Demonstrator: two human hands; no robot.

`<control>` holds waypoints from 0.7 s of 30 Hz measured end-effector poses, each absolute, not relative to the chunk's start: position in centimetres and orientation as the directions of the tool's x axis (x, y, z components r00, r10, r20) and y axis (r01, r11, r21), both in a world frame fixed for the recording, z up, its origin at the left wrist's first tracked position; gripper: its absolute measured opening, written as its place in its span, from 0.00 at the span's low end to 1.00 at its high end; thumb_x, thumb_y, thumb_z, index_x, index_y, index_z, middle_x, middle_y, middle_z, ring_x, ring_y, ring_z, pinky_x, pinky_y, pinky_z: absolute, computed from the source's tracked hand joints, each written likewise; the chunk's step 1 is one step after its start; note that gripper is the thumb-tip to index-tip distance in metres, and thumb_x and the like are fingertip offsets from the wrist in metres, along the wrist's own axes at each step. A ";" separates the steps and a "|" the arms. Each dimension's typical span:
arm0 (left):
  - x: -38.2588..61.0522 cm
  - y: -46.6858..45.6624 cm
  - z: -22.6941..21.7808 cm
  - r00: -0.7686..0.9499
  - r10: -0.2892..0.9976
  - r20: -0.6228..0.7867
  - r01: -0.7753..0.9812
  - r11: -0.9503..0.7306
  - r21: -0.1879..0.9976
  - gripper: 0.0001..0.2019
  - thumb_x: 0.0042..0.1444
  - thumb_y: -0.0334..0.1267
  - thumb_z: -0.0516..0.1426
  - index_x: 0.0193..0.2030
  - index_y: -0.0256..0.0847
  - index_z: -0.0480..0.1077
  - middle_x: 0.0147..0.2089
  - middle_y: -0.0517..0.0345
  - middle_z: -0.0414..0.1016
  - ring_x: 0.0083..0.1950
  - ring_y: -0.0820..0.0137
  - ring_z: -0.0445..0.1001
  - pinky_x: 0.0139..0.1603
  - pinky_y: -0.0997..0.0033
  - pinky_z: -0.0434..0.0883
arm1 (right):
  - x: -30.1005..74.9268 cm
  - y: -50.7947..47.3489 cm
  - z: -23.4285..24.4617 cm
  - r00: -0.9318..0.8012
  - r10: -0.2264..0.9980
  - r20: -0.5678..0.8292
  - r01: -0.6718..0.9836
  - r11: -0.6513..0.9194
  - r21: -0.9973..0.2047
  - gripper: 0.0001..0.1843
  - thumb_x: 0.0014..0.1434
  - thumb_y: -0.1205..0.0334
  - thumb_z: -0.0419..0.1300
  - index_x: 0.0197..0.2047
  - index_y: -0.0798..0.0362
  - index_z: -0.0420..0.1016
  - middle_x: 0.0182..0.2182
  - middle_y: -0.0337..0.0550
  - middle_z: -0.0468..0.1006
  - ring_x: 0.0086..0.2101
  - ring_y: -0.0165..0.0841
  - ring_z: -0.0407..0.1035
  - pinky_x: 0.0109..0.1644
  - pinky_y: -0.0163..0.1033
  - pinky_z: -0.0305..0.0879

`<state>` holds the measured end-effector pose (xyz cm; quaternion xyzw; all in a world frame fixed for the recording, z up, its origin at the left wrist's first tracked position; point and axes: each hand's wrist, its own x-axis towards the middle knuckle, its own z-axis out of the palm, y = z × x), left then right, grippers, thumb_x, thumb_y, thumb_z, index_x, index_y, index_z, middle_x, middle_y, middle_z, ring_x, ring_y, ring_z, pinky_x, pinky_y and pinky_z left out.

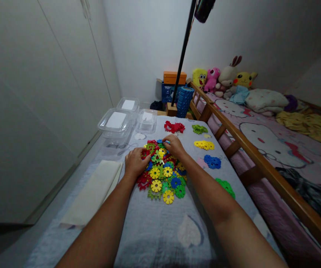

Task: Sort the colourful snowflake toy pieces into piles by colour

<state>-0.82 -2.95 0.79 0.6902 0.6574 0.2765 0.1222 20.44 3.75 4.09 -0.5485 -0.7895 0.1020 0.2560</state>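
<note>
A mixed heap of flat plastic gear-shaped pieces (163,175), red, yellow, green and blue, lies in the middle of a grey quilted cloth (154,227). My left hand (135,162) rests on the heap's left edge, fingers curled down onto the pieces. At the heap's far edge my right hand (173,146) has its fingertips pressed onto a piece; what they pinch is hidden. Sorted small piles lie to the right: red (174,127), light green (199,129), yellow (204,144), blue (212,161), darker green (225,185).
Clear plastic boxes with lids (116,124) stand at the far left of the cloth. A folded white cloth (93,191) lies on the left. A wooden bed rail (249,152) runs along the right, with plush toys (221,78) behind. A black pole (183,52) rises at the back.
</note>
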 end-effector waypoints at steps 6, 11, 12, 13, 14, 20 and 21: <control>-0.8 -3.3 1.2 -0.027 0.976 0.218 0.826 -0.101 0.554 0.15 0.59 0.48 0.58 0.50 0.47 0.74 0.55 0.53 0.78 0.57 0.56 0.74 0.59 0.55 0.66 | 25.2 0.8 5.1 -0.108 0.935 0.337 0.748 0.300 -0.592 0.10 0.60 0.67 0.58 0.38 0.52 0.81 0.39 0.45 0.81 0.43 0.36 0.73 0.53 0.40 0.66; -1.1 -3.2 1.1 0.003 0.973 0.231 0.808 -0.139 0.573 0.16 0.59 0.51 0.58 0.49 0.46 0.75 0.54 0.52 0.79 0.56 0.56 0.74 0.58 0.56 0.67 | 33.2 -1.5 5.8 0.103 0.958 0.269 0.744 0.105 -0.660 0.08 0.55 0.62 0.58 0.34 0.53 0.79 0.29 0.40 0.79 0.32 0.34 0.71 0.40 0.38 0.65; -1.1 -3.1 1.1 0.005 0.972 0.233 0.806 -0.142 0.575 0.17 0.59 0.51 0.58 0.49 0.46 0.75 0.54 0.52 0.79 0.56 0.56 0.74 0.58 0.56 0.67 | 34.9 -1.9 5.8 0.141 0.954 0.263 0.748 0.072 -0.660 0.08 0.53 0.62 0.59 0.33 0.53 0.78 0.28 0.40 0.78 0.30 0.33 0.70 0.38 0.37 0.64; -1.2 -3.1 1.1 0.007 0.972 0.235 0.805 -0.145 0.575 0.17 0.59 0.52 0.57 0.49 0.45 0.75 0.55 0.52 0.79 0.56 0.56 0.74 0.58 0.56 0.67 | 36.5 -2.3 5.8 0.183 0.951 0.250 0.751 0.029 -0.659 0.07 0.52 0.61 0.60 0.33 0.53 0.78 0.25 0.39 0.76 0.28 0.33 0.68 0.35 0.37 0.63; -1.2 -3.1 1.0 0.008 0.972 0.236 0.805 -0.146 0.576 0.18 0.59 0.52 0.57 0.49 0.45 0.75 0.55 0.52 0.79 0.57 0.56 0.74 0.58 0.56 0.67 | 37.9 -2.7 5.6 0.225 0.945 0.236 0.743 -0.010 -0.669 0.07 0.50 0.60 0.61 0.33 0.53 0.78 0.24 0.38 0.75 0.27 0.32 0.68 0.34 0.36 0.62; -1.2 -2.9 0.9 0.022 0.974 0.224 0.810 -0.148 0.568 0.17 0.59 0.51 0.57 0.49 0.45 0.75 0.55 0.50 0.79 0.57 0.56 0.75 0.59 0.56 0.67 | 41.9 -5.5 3.5 0.263 0.958 0.110 0.650 -0.092 -0.754 0.05 0.48 0.60 0.62 0.29 0.52 0.75 0.25 0.40 0.76 0.26 0.32 0.68 0.30 0.36 0.62; -1.2 -2.9 0.8 0.022 0.974 0.224 0.812 -0.148 0.564 0.17 0.59 0.50 0.57 0.49 0.44 0.75 0.55 0.50 0.79 0.57 0.56 0.75 0.59 0.56 0.67 | 41.9 -5.9 3.2 0.249 0.963 0.101 0.659 -0.092 -0.746 0.05 0.49 0.60 0.61 0.30 0.52 0.75 0.25 0.40 0.76 0.26 0.32 0.68 0.30 0.36 0.61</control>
